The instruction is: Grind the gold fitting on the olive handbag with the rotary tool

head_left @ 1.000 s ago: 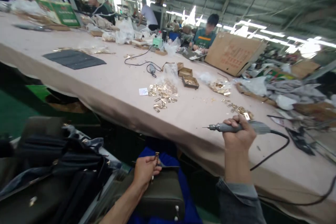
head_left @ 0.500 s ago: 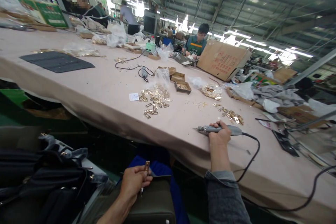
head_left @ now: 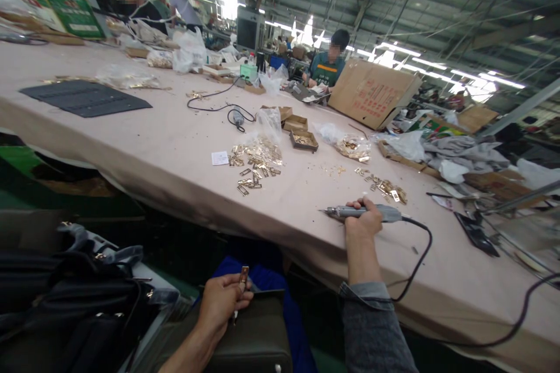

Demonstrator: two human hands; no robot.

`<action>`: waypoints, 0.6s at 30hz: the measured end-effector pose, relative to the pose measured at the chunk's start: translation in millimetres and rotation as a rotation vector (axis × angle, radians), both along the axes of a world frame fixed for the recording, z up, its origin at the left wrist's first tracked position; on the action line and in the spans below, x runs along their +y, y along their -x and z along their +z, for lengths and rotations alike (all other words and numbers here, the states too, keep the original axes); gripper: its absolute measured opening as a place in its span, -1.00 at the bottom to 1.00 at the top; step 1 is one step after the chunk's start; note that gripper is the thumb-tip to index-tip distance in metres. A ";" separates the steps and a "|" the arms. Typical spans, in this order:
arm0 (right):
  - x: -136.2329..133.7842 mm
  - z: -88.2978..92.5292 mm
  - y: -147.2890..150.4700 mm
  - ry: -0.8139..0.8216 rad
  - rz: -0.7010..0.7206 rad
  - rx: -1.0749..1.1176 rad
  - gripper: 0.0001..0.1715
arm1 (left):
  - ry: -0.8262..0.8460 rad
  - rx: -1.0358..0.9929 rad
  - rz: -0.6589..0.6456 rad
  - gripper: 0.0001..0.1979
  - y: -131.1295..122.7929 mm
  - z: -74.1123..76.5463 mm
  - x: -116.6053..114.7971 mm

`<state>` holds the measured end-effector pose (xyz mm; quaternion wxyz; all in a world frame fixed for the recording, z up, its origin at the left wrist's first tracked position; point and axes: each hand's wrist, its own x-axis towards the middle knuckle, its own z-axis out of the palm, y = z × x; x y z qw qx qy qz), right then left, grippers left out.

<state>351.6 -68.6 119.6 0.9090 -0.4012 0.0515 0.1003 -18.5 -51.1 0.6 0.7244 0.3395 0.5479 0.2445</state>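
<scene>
My right hand (head_left: pixel 363 222) grips a grey electric screwdriver (head_left: pixel 385 213) lying near the front edge of the long beige table (head_left: pixel 166 145); its tip points left and its black cord (head_left: pixel 420 256) trails right. Below the table edge, my left hand (head_left: pixel 223 300) pinches a small brass metal fitting (head_left: pixel 243 277) against the top of a dark olive bag (head_left: pixel 258 338) on my lap. A scatter of gold metal fittings (head_left: pixel 256 160) lies on the table beyond.
Black bags (head_left: pixel 79 297) are piled at lower left. Small cardboard trays (head_left: pixel 304 140), plastic bags of hardware (head_left: pixel 350 145), a second screwdriver with cord (head_left: pixel 238 118), a dark mat (head_left: pixel 85 98) and a big cardboard box (head_left: pixel 371 93) sit on the table. People work at the far side.
My right hand lowered the screwdriver from mid-air down onto the table and moved it slightly left. My left hand stayed on the bag with the fitting.
</scene>
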 end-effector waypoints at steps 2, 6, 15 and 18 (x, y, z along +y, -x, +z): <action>-0.5 0.8 1.2 -0.010 0.005 0.005 -0.75 | -0.002 -0.002 0.003 -0.78 0.1 0.2 -0.1; -3.2 1.7 0.6 -0.026 0.018 0.010 -0.76 | 0.003 -0.006 0.014 -0.78 1.0 -0.3 -0.5; -5.1 -4.1 -4.3 -0.029 0.024 -0.026 -0.74 | -0.020 0.013 0.000 -0.79 1.3 2.9 -1.1; -4.8 -5.5 -5.3 -0.016 0.025 -0.040 -0.72 | -0.026 0.008 -0.003 -0.80 1.1 3.7 -1.4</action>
